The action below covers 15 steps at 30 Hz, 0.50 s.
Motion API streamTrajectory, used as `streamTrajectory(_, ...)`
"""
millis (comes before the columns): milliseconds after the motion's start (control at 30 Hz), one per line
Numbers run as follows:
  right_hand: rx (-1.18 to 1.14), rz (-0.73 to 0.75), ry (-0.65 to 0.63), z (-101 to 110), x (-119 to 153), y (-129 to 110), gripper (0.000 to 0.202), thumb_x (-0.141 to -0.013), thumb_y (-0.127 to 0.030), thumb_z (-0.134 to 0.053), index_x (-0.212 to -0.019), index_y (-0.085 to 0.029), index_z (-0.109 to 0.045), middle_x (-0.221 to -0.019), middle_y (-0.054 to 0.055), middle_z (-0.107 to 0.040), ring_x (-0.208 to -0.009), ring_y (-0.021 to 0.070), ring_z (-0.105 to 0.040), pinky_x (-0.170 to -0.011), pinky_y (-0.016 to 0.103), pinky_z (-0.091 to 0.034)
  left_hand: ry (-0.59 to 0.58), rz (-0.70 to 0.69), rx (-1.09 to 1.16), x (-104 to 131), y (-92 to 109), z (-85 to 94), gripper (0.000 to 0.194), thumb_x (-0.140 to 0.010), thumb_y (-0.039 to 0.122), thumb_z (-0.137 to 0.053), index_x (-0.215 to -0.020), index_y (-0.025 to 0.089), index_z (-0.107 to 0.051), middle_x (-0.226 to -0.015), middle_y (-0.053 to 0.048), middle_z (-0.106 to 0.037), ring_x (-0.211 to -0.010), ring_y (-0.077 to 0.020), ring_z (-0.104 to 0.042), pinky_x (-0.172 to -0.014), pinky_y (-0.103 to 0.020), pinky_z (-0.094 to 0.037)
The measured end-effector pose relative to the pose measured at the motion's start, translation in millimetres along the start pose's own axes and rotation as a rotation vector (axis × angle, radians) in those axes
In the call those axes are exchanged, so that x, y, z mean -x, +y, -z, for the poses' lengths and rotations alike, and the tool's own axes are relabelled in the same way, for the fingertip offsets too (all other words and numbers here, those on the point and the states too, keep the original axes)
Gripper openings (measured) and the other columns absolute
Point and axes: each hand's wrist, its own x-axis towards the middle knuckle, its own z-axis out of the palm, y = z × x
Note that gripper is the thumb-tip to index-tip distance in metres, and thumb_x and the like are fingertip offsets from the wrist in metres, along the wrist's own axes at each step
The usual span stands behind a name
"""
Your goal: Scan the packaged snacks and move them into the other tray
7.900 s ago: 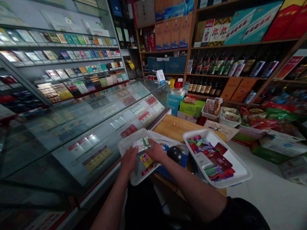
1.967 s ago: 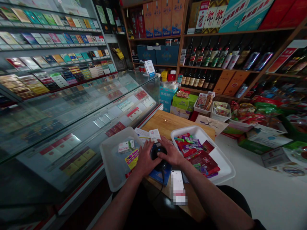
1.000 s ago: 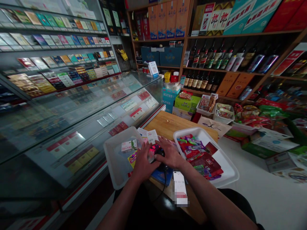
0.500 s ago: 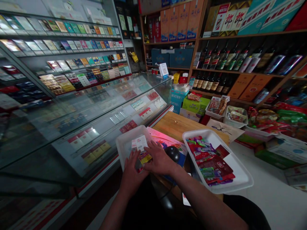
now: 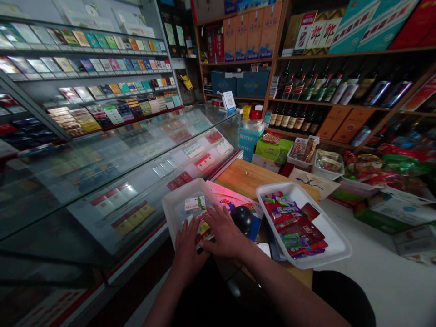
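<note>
Both my hands reach into a white plastic tray [image 5: 167, 204] beside the glass counter. My left hand [image 5: 188, 240] lies over the near left part of it, fingers stretched forward at the edge of some packets. My right hand [image 5: 226, 234] comes over the right rim with its fingers spread and its thumb towards the left hand. Between them show small yellow packets [image 5: 203, 225], partly covered by my fingers. A white small box with a green print [image 5: 195, 204] lies in the tray just beyond my fingertips. My palms and the undersides of my fingers are hidden.
A second white tray [image 5: 335, 234] with candy packs [image 5: 299, 227] stands to the right. Between the trays are a black rounded object [image 5: 241, 220] and a pink printed sheet [image 5: 235, 197] on a wooden top [image 5: 235, 175]. The glass counter [image 5: 143, 159] runs along the left.
The white printed item near my fingertips now appears as a white and green box farther back in the tray. My hands stay over the yellow packets. The view has shifted slightly.
</note>
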Motion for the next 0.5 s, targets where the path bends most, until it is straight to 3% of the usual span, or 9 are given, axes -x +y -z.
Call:
streamTrajectory(267,0.078,-0.133,0.099,44,47,27,0.084,-0.079,-0.044,-0.073,-0.153,-0.021,-0.042,-0.164,0.017,-0.033,-0.155,0.0392,-0.014,-0.122,0.065,-0.012,-0.028,-0.18,-0.001,-11,59,-13.0,0.081,-0.089,0.036,-0.063,-0.159,0.021,-0.026,-0.165,-0.016,-0.032,-0.155,-0.0357,-0.021,-0.124,-0.063,-0.023)
streamTrajectory(500,0.2,-0.285,0.234,77,100,80,0.074,-0.084,-0.046,-0.069,-0.15,-0.02,-0.047,-0.161,0.015,-0.038,-0.154,0.0384,-0.019,-0.122,0.061,-0.017,-0.07,-0.393,0.081,-13,126,-28.2,0.081,-0.09,0.03,-0.06,-0.161,0.023,-0.021,-0.164,-0.015,-0.033,-0.154,-0.0356,-0.026,-0.122,-0.06,-0.03)
